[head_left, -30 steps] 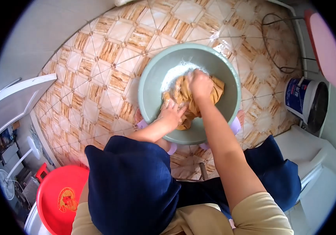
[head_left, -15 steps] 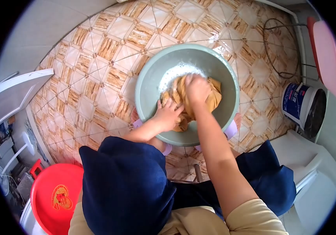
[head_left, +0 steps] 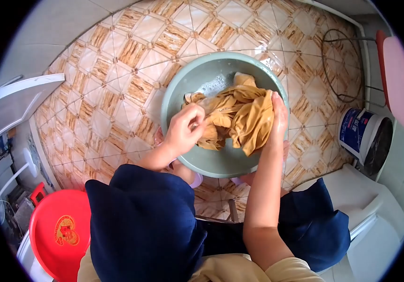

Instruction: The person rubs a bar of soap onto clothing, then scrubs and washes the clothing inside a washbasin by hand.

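Observation:
A wet mustard-brown cloth [head_left: 253, 117] lies bunched in the round grey-green basin [head_left: 225, 162], with a patch of suds [head_left: 214, 85] behind it. At the cloth's left side, my left hand [head_left: 186, 129] has curled fingers that grip a part of it. My right hand [head_left: 278, 117] is at the cloth's right edge, near the basin's right wall, with its fingers held together against the fabric; part of the hand is hidden by the cloth.
A red basin [head_left: 61, 235] stands at the lower left. At the right are a blue and white bucket [head_left: 364, 136], a pink basin [head_left: 398, 84] and a wire loop [head_left: 343, 66]. Tiled floor [head_left: 136, 94] surrounds the basin.
My right hand has moved from the basin's middle to its right side, and my left hand has gone from spread to curled. The cloth is lifted and spread wider, covering some suds.

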A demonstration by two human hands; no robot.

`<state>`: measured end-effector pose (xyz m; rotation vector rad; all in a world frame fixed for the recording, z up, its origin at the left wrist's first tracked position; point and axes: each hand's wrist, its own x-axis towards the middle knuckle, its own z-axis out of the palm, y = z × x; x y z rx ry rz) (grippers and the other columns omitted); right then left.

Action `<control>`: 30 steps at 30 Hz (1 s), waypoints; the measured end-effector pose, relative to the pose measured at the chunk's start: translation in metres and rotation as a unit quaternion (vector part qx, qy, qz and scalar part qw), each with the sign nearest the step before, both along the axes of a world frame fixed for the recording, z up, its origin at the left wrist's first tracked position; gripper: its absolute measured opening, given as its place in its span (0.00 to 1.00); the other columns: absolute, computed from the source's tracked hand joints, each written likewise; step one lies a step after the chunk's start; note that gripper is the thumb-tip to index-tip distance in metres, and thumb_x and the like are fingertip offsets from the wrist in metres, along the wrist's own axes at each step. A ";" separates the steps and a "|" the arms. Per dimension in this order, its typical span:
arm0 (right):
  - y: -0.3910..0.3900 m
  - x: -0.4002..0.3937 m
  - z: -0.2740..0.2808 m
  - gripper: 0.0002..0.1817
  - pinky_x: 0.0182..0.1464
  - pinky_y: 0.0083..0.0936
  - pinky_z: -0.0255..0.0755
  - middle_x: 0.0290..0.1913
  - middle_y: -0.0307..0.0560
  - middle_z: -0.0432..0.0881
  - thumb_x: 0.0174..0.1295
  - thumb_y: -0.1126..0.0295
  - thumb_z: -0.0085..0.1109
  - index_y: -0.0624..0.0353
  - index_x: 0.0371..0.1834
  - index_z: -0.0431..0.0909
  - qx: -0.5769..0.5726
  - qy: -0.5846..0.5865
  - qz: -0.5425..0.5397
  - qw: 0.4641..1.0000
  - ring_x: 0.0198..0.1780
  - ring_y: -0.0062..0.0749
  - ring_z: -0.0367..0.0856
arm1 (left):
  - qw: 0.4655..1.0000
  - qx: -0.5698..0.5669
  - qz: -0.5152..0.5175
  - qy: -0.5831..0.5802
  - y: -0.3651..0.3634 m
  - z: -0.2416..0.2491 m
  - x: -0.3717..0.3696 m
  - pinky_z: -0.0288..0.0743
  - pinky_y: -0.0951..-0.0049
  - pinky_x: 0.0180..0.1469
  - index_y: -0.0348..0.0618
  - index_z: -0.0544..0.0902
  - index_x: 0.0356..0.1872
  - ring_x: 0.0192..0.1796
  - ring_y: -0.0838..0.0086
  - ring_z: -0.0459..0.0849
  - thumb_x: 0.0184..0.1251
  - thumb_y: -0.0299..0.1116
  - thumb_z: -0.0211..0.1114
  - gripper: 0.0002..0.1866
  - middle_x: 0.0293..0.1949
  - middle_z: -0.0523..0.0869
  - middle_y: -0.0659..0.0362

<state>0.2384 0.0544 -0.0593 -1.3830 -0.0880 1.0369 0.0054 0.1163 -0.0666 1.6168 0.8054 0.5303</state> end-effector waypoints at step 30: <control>0.041 -0.081 -0.082 0.21 0.43 0.42 0.75 0.35 0.46 0.81 0.48 0.56 0.65 0.50 0.45 0.78 -0.256 -0.622 0.365 0.644 0.35 0.49 0.81 | 0.808 0.135 -0.442 0.367 -0.054 -0.045 0.019 0.42 0.29 0.65 0.57 0.63 0.70 0.73 0.47 0.50 0.58 0.65 0.56 0.41 0.73 0.54 0.50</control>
